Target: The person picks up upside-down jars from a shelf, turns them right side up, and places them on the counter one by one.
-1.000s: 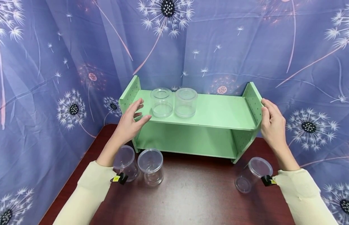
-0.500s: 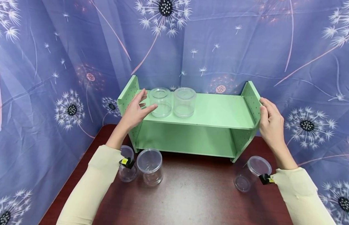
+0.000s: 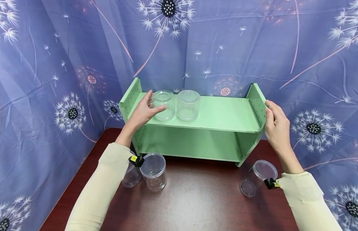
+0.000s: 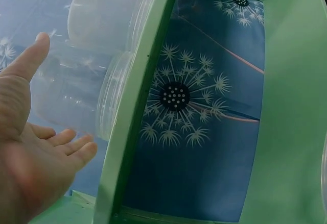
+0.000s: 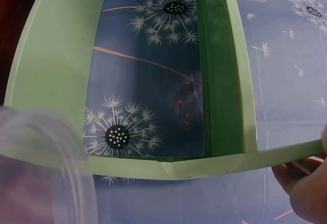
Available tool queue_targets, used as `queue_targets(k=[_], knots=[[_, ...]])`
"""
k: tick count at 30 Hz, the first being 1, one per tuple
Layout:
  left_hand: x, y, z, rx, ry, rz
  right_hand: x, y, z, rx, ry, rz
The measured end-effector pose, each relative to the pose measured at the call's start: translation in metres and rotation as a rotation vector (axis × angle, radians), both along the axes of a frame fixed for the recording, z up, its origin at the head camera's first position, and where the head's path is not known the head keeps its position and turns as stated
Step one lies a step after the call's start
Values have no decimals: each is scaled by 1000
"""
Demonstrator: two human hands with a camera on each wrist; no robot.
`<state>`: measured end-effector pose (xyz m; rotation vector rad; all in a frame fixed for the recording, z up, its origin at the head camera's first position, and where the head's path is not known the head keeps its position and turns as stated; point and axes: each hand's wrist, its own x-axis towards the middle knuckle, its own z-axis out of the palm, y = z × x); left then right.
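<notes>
On the top board of a green two-tier shelf (image 3: 225, 112) stand two clear jars side by side, lids down. My left hand (image 3: 144, 110) is at the left jar (image 3: 164, 110), thumb in front and fingers at its left side. The left wrist view shows the thumb and fingers (image 4: 82, 152) spread around that jar, not closed on it. Just right of it is the other jar (image 3: 188, 106). My right hand (image 3: 278, 126) grips the front edge of the shelf's right side panel; in the right wrist view its fingers (image 5: 294, 173) lie behind that edge.
On the dark red table (image 3: 196, 199), a lidded jar (image 3: 154, 170) stands front left, beside another jar (image 3: 131, 176) partly behind my left sleeve. A third jar (image 3: 255, 179) stands near my right wrist. A blue dandelion-print curtain (image 3: 225, 38) hangs behind.
My left hand has moved rightward from the shelf's left end to the left jar. My right hand stays on the side panel. The view has shifted slightly.
</notes>
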<state>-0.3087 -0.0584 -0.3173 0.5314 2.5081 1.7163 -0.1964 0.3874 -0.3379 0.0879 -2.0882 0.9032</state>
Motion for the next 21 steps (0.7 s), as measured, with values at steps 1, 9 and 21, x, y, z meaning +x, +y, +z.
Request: queue_targets(k=[1,9,21], knots=[[-1,1,0,-2,-1,5,0,0,0,0,0,0],[-6,7,0,-17,13,14,-1,1,0,1,2,-2],[-10,10,0,-28,13,17,-1,1,-2,-1,10,-2]])
